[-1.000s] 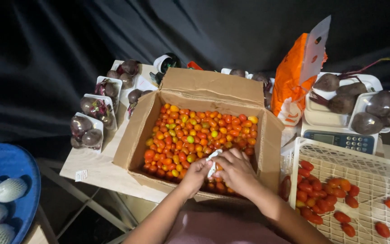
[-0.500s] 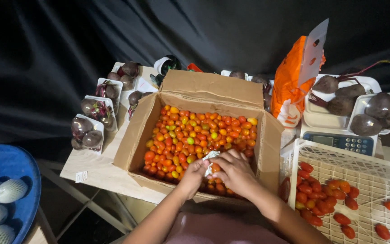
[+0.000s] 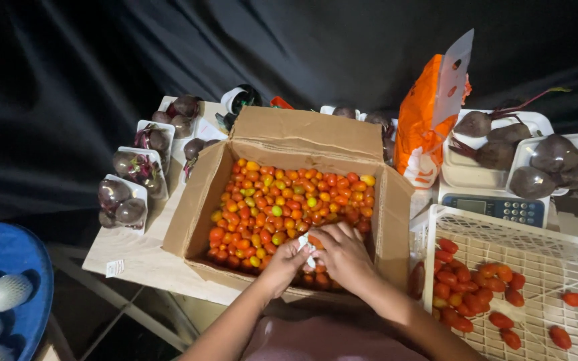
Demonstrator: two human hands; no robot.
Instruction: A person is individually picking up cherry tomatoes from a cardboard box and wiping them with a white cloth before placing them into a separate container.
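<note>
A cardboard box (image 3: 282, 200) of cherry tomatoes (image 3: 282, 200) fills the table's middle. At its near edge, the left hand (image 3: 282, 264) and right hand (image 3: 344, 257) meet, both pinching a small white tray (image 3: 306, 249) between them.

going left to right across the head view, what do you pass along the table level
blue round plastic tub holding pale netted fruit → white trays of wrapped dark beetroots → open brown cardboard box of small orange and red tomatoes → orange plastic bag → white lattice plastic crate with red tomatoes
</note>
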